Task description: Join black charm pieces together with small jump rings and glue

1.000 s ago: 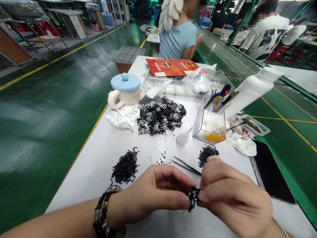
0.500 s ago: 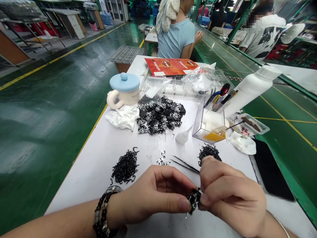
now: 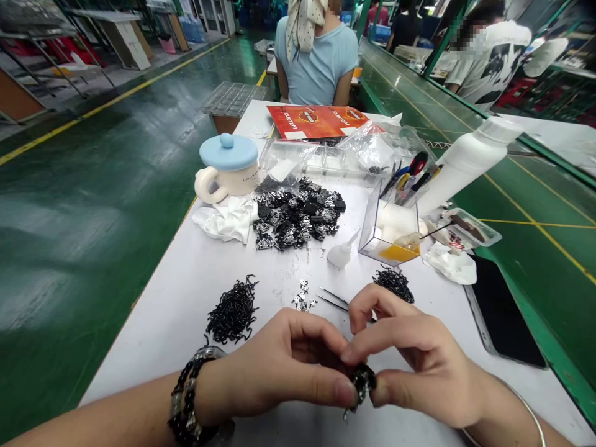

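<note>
Head view: my left hand [image 3: 279, 366] and right hand [image 3: 414, 354] pinch a black-and-silver piece [image 3: 362, 385]; a large far heap [image 3: 298, 214] of similar pieces remains.

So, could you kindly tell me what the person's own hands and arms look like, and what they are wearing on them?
The left hand and right hand are bare, with no gloves, and no sleeves show. A chunky bracelet of black and silvery beads sits on the left side, and a thin silver bangle on the right.
</note>
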`<state>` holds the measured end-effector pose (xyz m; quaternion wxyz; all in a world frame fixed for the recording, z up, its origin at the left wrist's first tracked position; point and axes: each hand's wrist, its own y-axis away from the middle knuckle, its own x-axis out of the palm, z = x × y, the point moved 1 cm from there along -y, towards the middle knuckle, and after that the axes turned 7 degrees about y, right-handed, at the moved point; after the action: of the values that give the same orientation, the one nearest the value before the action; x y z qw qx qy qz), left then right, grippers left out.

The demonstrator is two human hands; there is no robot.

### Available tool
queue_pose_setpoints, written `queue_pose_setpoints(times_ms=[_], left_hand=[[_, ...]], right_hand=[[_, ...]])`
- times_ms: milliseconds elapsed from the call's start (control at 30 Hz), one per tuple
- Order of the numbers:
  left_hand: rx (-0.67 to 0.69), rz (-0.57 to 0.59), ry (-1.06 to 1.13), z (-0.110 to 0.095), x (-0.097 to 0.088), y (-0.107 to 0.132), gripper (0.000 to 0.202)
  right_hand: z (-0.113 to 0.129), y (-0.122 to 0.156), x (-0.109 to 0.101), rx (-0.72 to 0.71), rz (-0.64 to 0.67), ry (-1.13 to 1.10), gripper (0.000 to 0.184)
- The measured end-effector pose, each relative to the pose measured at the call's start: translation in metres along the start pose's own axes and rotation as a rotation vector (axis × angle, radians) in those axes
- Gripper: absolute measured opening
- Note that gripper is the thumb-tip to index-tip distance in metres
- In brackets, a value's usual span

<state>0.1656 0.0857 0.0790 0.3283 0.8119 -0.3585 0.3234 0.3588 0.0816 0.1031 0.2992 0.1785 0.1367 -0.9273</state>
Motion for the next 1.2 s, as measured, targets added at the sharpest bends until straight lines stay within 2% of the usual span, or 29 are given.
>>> queue_pose_setpoints(times_ms=[100,400,933,1200], left_hand=[[-0.022,-0.002,-0.047,0.000,0.001,0.000,0.017],[-0.046,0.001,-0.076,0.001,-0.001,-0.001,0.018],[-0.020,-0.070,0.104,0.005,0.003,-0.001,0.020],[0.044,-0.015,0.187,0.009,0.006,-0.004,0.019]], right_hand=[[0.002,0.000,-0.002,-0.004,0.045,0.007,0.018],[-0.002,0.000,0.000,-0.022,0.022,-0.050,0.020],[-0.002,-0.001,0.005,0.084,0.015,-0.160,0.012],[-0.006,-0.002,0.011,0.134,0.007,-0.246,0.013]])
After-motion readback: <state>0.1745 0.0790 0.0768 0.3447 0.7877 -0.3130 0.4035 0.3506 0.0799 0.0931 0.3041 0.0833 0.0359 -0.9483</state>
